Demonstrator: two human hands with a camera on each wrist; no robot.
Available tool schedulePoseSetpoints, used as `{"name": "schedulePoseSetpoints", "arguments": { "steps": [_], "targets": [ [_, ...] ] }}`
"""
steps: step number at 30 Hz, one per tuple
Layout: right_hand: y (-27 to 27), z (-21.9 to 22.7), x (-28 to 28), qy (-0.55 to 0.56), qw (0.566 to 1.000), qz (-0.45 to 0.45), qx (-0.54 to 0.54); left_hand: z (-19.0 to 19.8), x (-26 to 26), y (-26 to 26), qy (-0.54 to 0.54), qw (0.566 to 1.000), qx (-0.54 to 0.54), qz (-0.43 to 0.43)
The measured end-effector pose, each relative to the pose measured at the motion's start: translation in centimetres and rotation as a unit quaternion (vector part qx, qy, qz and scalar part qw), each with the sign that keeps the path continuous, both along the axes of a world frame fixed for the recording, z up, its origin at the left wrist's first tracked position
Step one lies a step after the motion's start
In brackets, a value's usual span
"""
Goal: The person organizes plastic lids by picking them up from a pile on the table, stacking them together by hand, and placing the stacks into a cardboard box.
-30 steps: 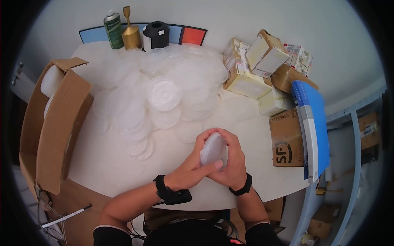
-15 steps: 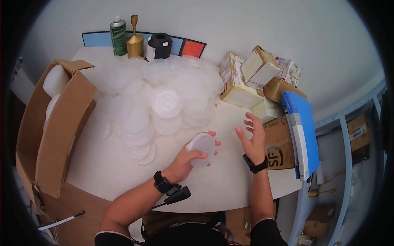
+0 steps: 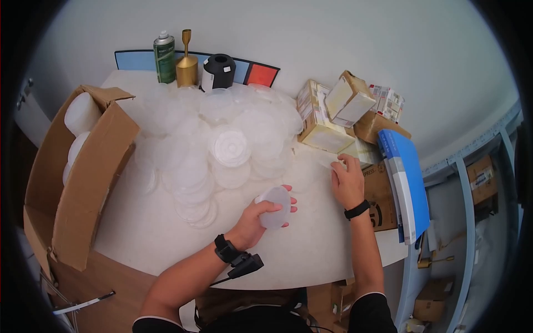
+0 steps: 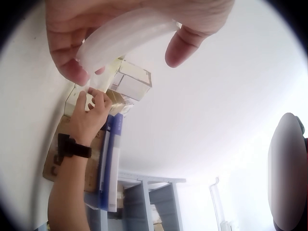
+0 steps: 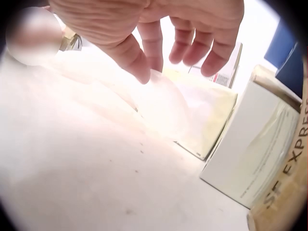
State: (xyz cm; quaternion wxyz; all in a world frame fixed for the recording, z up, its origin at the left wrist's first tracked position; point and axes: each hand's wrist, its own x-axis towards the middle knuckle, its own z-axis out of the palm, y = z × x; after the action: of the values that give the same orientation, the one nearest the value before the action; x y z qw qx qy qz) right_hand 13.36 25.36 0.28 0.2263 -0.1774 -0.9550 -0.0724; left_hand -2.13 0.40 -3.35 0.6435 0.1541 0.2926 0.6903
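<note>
My left hand (image 3: 248,226) grips a small stack of round translucent plastic lids (image 3: 276,207), its thumb across the near face and its fingers behind. In the left wrist view the stack (image 4: 127,38) shows edge-on between thumb and fingers. Farther right, my right hand (image 3: 348,182) pinches one thin clear lid (image 5: 163,108) between thumb and index finger, close over the table beside the boxes. The other fingers of that hand hang loosely. A large heap of similar lids (image 3: 186,161) covers the table's middle and back, with a ringed white lid (image 3: 230,146) on top.
On the left stands an open cardboard box (image 3: 94,194) with white rounded stacks (image 3: 82,114) inside. Small boxes (image 3: 325,130), an SF Express carton (image 3: 383,200) and blue binders (image 3: 408,183) line the right. A spray can (image 3: 165,58), brass holder (image 3: 187,69) and black container (image 3: 218,72) stand behind.
Both hands were together around the lids. The right hand has let go, moved right toward the boxes and now pinches a single lid. The left hand keeps its stack, slightly farther left.
</note>
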Motion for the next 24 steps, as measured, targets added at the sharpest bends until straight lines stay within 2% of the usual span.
{"name": "schedulePoseSetpoints", "arguments": {
  "steps": [2,5,6,9,13,16,19,22,24],
  "targets": [
    [-1.8,0.8,1.3,0.066,0.998,-0.02,0.015,0.1,-0.1,-0.1,-0.007,1.0,-0.009,0.01],
    [-4.2,0.5,4.3,0.088,0.994,-0.006,-0.071,0.4,-0.4,-0.1,-0.006,0.999,-0.021,0.028],
    [-4.6,0.0,5.5,0.062,0.995,0.01,-0.074,0.6,-0.4,-0.1,-0.005,0.999,-0.024,0.034],
    [-5.1,-1.0,7.2,0.081,0.981,0.036,-0.173,0.8,-0.4,0.0,0.005,0.998,-0.033,0.05],
    [-4.1,-1.0,8.2,0.019,0.955,0.062,-0.291,0.2,-0.5,0.2,0.012,0.998,-0.035,0.054],
    [-3.8,-0.5,7.9,0.017,0.945,-0.014,-0.328,0.1,-0.5,0.3,0.02,0.998,-0.039,0.053],
    [-5.1,1.0,5.9,0.045,0.938,-0.089,-0.331,0.1,-0.5,0.3,0.022,0.998,-0.037,0.055],
    [-6.5,0.6,4.0,-0.057,0.979,-0.071,-0.183,0.2,-0.7,0.2,0.02,0.998,-0.027,0.05],
    [-6.1,-0.7,4.2,-0.104,0.969,-0.088,-0.206,0.2,-0.7,0.1,0.013,0.999,-0.015,0.047]
  ]
}}
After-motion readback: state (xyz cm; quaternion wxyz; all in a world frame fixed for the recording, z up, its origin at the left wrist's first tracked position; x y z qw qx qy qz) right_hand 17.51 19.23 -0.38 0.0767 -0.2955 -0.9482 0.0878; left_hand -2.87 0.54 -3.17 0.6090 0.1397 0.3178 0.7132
